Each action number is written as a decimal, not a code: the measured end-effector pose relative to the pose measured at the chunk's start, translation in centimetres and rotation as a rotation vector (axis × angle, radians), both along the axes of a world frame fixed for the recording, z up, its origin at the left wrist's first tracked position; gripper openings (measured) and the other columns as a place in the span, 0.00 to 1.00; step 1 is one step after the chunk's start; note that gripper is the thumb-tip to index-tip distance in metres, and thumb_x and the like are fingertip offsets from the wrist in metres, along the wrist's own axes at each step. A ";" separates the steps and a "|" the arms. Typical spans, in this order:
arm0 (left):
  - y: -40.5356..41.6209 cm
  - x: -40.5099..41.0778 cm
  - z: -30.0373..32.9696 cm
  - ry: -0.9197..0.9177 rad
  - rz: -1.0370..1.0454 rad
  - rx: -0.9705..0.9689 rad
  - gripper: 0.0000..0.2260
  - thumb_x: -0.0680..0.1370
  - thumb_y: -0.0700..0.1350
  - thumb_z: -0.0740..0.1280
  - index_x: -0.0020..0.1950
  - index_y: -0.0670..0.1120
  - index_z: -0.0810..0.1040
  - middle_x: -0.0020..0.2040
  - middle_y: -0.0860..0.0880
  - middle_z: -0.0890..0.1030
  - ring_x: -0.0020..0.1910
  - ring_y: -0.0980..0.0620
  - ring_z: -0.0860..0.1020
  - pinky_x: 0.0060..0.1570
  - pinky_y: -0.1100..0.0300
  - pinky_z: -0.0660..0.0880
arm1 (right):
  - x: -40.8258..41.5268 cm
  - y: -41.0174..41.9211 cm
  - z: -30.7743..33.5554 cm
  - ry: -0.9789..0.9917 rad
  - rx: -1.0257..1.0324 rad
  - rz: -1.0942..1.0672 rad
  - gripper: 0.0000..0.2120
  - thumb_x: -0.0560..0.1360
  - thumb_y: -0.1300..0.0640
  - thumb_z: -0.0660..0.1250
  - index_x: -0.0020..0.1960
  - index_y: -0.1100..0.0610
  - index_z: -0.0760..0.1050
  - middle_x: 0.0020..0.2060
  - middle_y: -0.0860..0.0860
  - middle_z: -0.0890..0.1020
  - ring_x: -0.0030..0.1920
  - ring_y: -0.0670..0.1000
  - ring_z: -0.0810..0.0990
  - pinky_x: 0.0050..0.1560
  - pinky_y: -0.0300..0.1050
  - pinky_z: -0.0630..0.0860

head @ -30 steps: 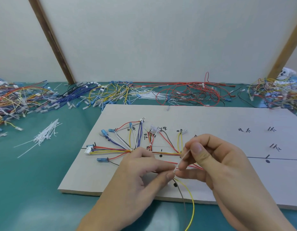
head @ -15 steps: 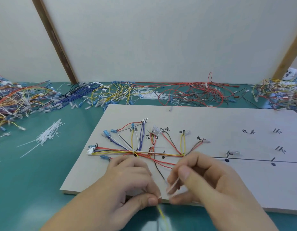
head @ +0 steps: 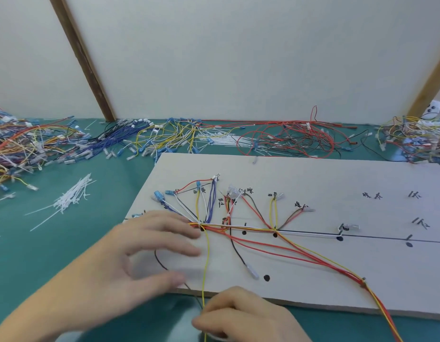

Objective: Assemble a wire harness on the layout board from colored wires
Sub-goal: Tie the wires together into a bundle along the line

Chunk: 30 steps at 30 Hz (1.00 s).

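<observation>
On the pale rectangular layout board (head: 312, 183) lay the bundle of coloured wires (head: 238, 227). The left hand (head: 130, 262) spread open over its left end — the right hand (head: 241, 314), at the board's near edge, pinched a thin yellow wire (head: 206, 262).

The motion-blurred left hand (head: 140, 253) hides the wire bundle's left end; the handwritten black labels (head: 246, 191) are illegible.

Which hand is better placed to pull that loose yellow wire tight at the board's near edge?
Right. The right hand already pinches the yellow wire just below the layout board. The left hand is spread open near the wire junction, better suited to hold the bundle steady.
</observation>
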<state>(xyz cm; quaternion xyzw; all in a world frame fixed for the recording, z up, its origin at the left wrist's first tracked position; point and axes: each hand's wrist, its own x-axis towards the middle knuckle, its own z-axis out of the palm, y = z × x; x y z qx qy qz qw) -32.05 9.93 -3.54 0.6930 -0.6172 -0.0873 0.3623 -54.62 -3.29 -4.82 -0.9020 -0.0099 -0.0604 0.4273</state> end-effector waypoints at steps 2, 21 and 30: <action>0.6 0.6 -0.1 0.082 0.128 -0.055 0.11 0.74 0.59 0.74 0.55 0.60 0.86 0.60 0.55 0.83 0.64 0.53 0.79 0.64 0.63 0.70 | 0.7 -1.6 0.2 0.098 -0.118 0.024 0.15 0.76 0.37 0.56 0.62 0.25 0.66 0.63 0.30 0.68 0.61 0.32 0.71 0.63 0.27 0.67; -1.8 -1.2 -0.9 -0.079 0.144 0.064 0.05 0.75 0.60 0.72 0.45 0.63 0.86 0.43 0.58 0.74 0.42 0.58 0.74 0.41 0.68 0.67 | 2.7 -1.9 -0.3 -0.080 0.058 -0.359 0.07 0.69 0.48 0.72 0.47 0.39 0.81 0.48 0.37 0.82 0.39 0.42 0.82 0.40 0.33 0.76; -1.0 -4.9 -1.0 0.001 0.394 -0.216 0.02 0.74 0.51 0.76 0.45 0.57 0.85 0.39 0.56 0.80 0.38 0.55 0.79 0.40 0.68 0.71 | 3.0 -2.6 0.8 0.113 0.834 -0.511 0.08 0.76 0.64 0.73 0.44 0.52 0.86 0.36 0.59 0.87 0.38 0.61 0.88 0.42 0.55 0.86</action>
